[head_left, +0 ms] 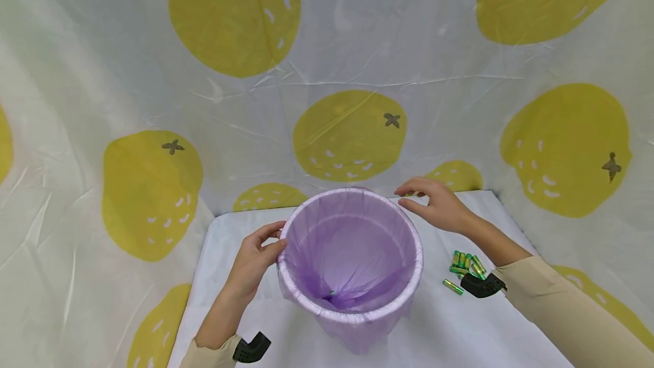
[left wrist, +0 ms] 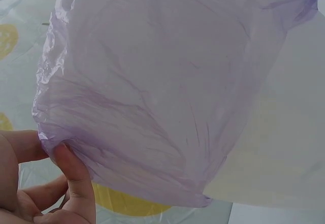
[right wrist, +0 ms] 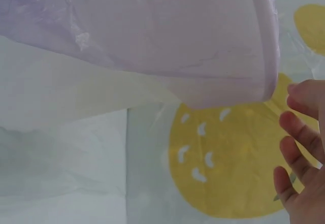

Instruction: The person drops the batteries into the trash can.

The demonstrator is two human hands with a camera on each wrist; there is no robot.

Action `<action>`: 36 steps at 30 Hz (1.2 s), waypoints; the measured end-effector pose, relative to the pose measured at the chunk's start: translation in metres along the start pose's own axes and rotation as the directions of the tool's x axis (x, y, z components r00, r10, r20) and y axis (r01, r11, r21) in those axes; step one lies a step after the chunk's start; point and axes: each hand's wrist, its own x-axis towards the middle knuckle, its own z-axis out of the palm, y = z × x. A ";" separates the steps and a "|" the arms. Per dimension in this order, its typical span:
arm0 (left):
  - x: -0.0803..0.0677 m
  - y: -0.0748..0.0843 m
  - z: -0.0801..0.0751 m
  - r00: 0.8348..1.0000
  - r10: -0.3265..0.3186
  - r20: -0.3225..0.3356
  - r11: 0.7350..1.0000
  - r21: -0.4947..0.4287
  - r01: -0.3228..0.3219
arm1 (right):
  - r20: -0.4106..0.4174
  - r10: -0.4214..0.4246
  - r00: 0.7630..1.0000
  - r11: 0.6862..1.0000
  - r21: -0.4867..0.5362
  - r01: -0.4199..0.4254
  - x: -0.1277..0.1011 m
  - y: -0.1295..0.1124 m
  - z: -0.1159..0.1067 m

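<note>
Left hand (head_left: 251, 263) pinching bin rim (head_left: 352, 318), right hand (head_left: 440, 207) nearby, fingers (right wrist: 300, 130) loosely bent

I could pass straight down into the bin (head_left: 352, 318); the left hand (head_left: 255, 260) blocks its left side, and batteries (head_left: 467, 260) clutter the table (head_left: 439, 328) to its right.

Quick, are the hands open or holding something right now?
Left hand: pinching the translucent purple plastic bag lining the round white bin.
Right hand: open, holding nothing.
</note>
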 end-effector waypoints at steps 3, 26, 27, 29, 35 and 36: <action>0.000 -0.001 0.000 1.000 -0.001 0.001 1.000 -0.005 0.001 | -0.012 0.026 1.000 1.000 -0.012 -0.027 -0.008 0.002 -0.003; -0.001 -0.003 0.001 1.000 -0.009 0.011 0.999 -0.049 0.010 | -0.071 0.148 0.986 0.979 -0.133 -0.156 -0.077 0.025 -0.005; -0.001 -0.003 0.001 1.000 -0.011 0.010 0.999 -0.051 0.011 | -0.073 0.157 0.985 0.977 -0.137 -0.166 -0.082 0.027 -0.004; -0.002 -0.003 0.001 1.000 -0.011 0.009 0.998 -0.054 0.011 | -0.078 0.171 0.982 0.973 -0.141 -0.181 -0.091 0.030 -0.001; -0.001 -0.004 0.001 1.000 -0.005 0.016 0.998 -0.060 0.006 | -0.112 0.210 0.971 0.961 -0.157 -0.226 -0.118 0.043 0.012; -0.001 -0.004 0.001 1.000 -0.004 0.015 0.998 -0.062 0.005 | -0.119 0.222 0.968 0.959 -0.152 -0.238 -0.122 0.046 0.014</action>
